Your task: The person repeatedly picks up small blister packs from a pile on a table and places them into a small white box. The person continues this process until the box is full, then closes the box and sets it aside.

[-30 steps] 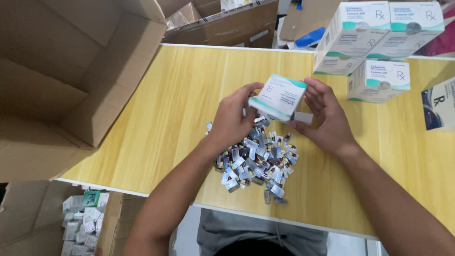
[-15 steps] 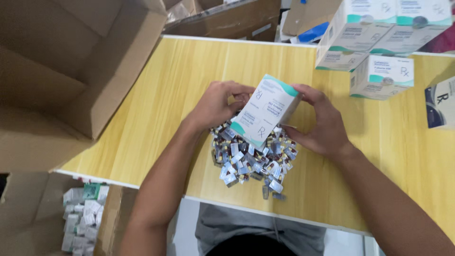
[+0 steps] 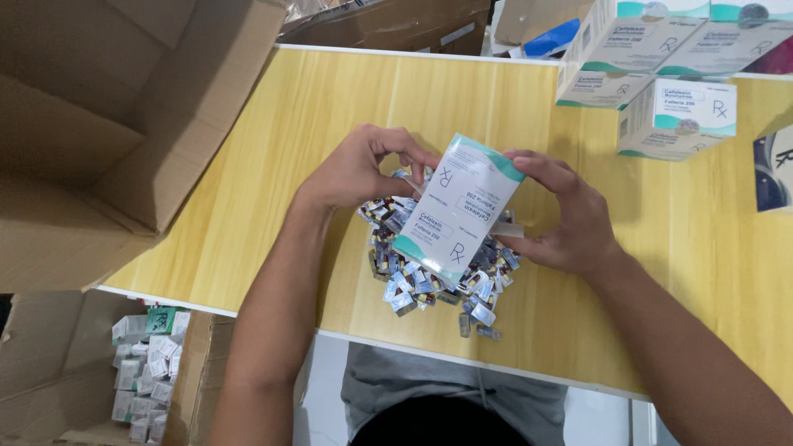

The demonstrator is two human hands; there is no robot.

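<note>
Carton point(image 3: 459, 211) — I see my right hand point(image 3: 570, 216) gripping its far edge, left hand point(image 3: 357, 169) curled beside it — blister packs point(image 3: 429, 264) beneath.

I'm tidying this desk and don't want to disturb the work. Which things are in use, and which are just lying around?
In use:
white and teal carton, held between left hand and right hand
pile of blister strips under it

Lying about:
stacked cartons at the far right
big open cardboard box on the left
box of small packs on the floor
</note>
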